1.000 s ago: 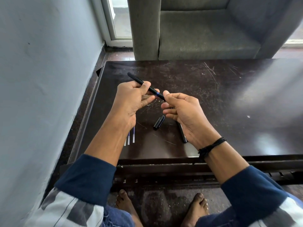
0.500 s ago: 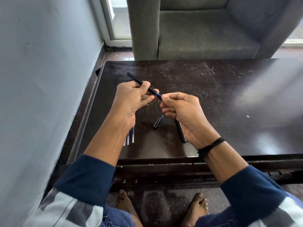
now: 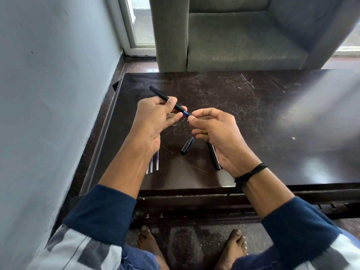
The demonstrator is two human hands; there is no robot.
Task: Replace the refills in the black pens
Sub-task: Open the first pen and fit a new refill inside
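My left hand point(image 3: 155, 121) grips a black pen barrel point(image 3: 165, 98) that slants up to the left over the dark table point(image 3: 263, 117). A short blue section point(image 3: 185, 114) shows at the barrel's near end. My right hand point(image 3: 212, 129) pinches at that blue end with thumb and forefinger. A black pen cap point(image 3: 187, 145) lies on the table below the hands. Another black pen point(image 3: 213, 158) lies partly under my right palm. Three clear refills with blue ink point(image 3: 153, 164) lie side by side next to my left wrist.
A grey wall point(image 3: 48, 94) runs close along the table's left side. A grey armchair point(image 3: 243, 36) stands behind the table's far edge. My bare feet point(image 3: 235, 248) are on the floor under the near edge.
My right hand has slid a little right along the pen's end, so more of the blue section shows. The left hand and barrel have stayed put.
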